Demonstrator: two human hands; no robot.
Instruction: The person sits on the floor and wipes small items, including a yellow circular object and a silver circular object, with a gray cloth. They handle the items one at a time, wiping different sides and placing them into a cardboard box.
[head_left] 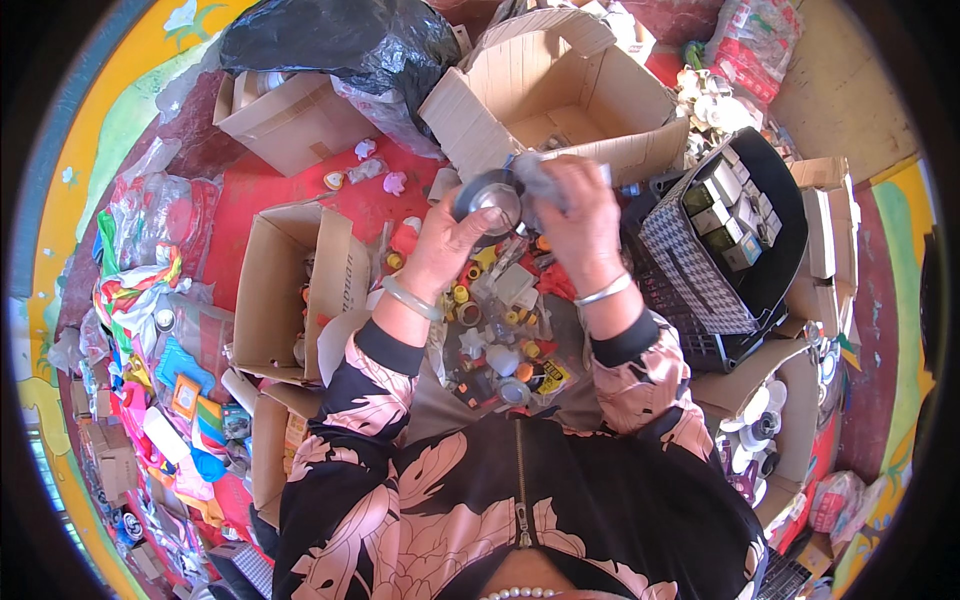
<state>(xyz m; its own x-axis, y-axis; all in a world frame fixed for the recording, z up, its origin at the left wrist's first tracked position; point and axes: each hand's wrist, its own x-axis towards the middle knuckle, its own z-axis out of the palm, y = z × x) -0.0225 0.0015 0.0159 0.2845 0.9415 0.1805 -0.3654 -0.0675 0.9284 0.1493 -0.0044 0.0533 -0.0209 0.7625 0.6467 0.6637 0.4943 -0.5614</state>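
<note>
In my left hand [440, 245] is a dark, round, cup-like piece [468, 196] with a silvery inside, its opening turned up toward me. The thumb lies over its rim and the fingers wrap round behind. My right hand [578, 215] grips a bunched grey cloth [538, 182] close against the right side of that piece. The cloth's far part is slightly blurred. Under both hands lies a pile of small mixed items, among them yellow-and-black caps [461, 294], a clear plastic box [514, 285] and a white round piece [502, 359].
Beyond my hands stands a large open cardboard box [610, 90]. A houndstooth bin [690, 265] of small boxes is at right, with a carton of white cups [790, 370] nearer. Another open carton [275, 290] stands left. Bright plastic goods [180, 430] heap at far left.
</note>
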